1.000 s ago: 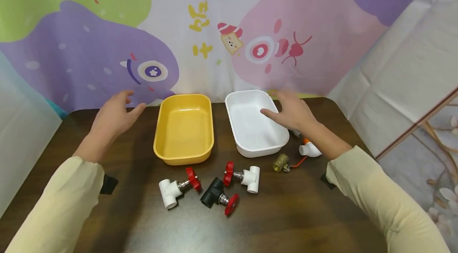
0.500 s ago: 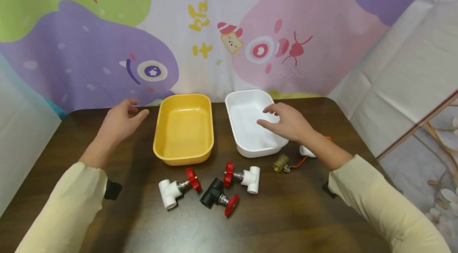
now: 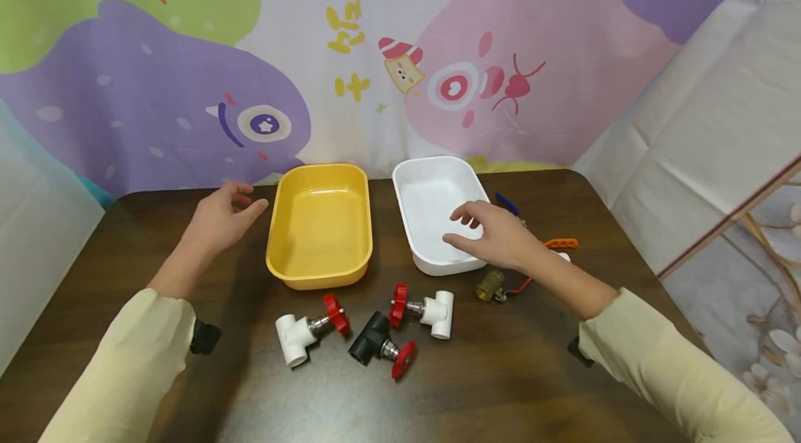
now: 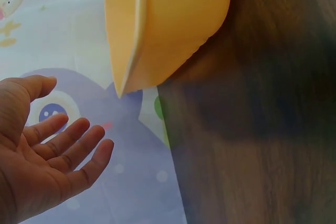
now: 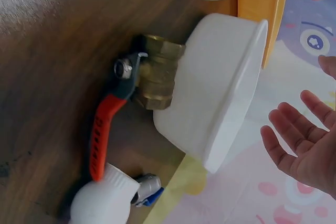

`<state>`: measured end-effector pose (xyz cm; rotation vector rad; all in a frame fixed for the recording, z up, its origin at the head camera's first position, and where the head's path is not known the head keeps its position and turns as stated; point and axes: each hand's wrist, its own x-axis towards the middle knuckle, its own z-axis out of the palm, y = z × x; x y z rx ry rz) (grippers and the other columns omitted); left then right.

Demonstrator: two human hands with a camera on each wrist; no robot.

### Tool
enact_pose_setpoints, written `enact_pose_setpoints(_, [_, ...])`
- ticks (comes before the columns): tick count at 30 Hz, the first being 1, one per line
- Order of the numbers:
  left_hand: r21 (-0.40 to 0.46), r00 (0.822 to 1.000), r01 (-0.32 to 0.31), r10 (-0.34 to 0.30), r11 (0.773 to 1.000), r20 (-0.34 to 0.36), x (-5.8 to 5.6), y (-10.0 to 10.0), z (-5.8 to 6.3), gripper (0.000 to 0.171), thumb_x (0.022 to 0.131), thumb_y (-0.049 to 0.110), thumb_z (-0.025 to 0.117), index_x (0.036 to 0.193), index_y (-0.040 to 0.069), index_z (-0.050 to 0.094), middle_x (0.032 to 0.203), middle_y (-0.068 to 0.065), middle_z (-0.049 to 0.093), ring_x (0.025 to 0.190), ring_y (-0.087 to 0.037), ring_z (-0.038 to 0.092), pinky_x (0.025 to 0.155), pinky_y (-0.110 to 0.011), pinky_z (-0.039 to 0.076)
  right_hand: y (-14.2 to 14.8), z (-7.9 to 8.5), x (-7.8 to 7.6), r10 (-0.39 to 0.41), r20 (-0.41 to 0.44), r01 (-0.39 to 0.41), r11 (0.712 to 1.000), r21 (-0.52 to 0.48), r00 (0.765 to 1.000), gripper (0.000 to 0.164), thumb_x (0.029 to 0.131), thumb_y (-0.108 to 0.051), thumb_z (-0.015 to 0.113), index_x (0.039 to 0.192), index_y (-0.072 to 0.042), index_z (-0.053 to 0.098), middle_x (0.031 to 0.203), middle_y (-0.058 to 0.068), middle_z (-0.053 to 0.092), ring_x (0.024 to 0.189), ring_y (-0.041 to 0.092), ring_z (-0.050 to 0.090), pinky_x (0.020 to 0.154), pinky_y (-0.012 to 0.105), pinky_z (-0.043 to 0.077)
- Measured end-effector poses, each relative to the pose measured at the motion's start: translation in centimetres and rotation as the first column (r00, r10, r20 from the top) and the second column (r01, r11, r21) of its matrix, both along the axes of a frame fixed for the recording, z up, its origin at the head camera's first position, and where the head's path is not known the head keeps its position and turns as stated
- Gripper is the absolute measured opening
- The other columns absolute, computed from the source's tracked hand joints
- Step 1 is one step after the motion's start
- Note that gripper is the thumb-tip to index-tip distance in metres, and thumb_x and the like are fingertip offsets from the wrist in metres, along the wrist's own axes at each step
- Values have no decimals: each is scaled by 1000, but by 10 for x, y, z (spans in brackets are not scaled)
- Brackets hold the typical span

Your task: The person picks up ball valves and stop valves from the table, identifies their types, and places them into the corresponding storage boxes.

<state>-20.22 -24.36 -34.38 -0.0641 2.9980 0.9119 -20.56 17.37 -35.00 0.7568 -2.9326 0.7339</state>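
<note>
My left hand [image 3: 225, 220] hovers left of the yellow tray [image 3: 274, 248], fingers relaxed and holding nothing; in the left wrist view its palm [image 4: 37, 177] faces the tray's side. Over the right part of the white tray [image 3: 425, 192] is my right hand [image 3: 497, 234], also relaxed and holding nothing. A brass ball valve [image 5: 160, 72] with a red lever lies beside the white tray. Near it are a white valve body [image 5: 102, 200] and a blue-handled valve [image 3: 507, 204], partly hidden behind the right hand in the head view.
In front of the trays lie a white tee valve [image 3: 294, 339] with a red wheel, a black tee valve [image 3: 370, 339] and a second white tee valve [image 3: 441, 314]. An orange lever [image 3: 561, 243] shows past the right forearm. A cartoon-printed cloth [image 3: 350, 130] hangs behind the dark wooden table [image 3: 513, 380].
My right hand has drawn back toward me over the white tray, uncovering the blue handle. My left hand has shifted right and slightly nearer, toward the yellow tray. The valves lie still.
</note>
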Motion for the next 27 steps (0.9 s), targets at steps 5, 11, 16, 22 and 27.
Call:
enact_pose_setpoints(5, [2,1000,8,-8,1000,25,-1,3,-6,58,94,42,47,131,-2,42,127,-28,51,116,-44,47,100,-57,38,-3,-3,10,25,24,-23,998,-51,999,38,81,-40,69,108,-13,63,97,3,65,91,20,60,77,35,48])
enact_pose_setpoints(11, [27,1000,19,-20,999,24,-1,7,-11,55,94,37,49,130,-4,43,125,-29,52,115,-43,49,99,-56,39,-7,-9,22,67,62,-61,994,-92,996,36,81,-39,69,108,-17,62,100,0,64,92,21,60,76,31,48])
enact_pose_setpoints(16, [39,999,21,-23,999,45,-2,8,-14,56,94,39,48,131,-3,43,125,-28,52,115,-42,48,99,-56,39,-9,-13,28,114,45,-108,988,-114,992,34,81,-35,69,108,-14,62,102,2,66,91,18,59,77,31,47])
enact_pose_setpoints(22, [43,998,17,-19,999,58,-2,9,-19,56,95,39,48,131,-3,42,125,-28,52,115,-42,48,100,-56,39,-12,-18,36,167,89,-156,981,-118,982,35,83,-34,68,109,-12,62,105,1,65,93,19,60,81,37,49])
enact_pose_setpoints(27, [39,998,8,-10,999,66,-2,9,-23,55,94,38,49,131,-3,43,124,-27,53,115,-42,49,100,-55,39,-15,-22,42,187,109,-174,978,-118,976,33,83,-34,69,109,-15,61,105,0,64,93,19,60,81,38,51])
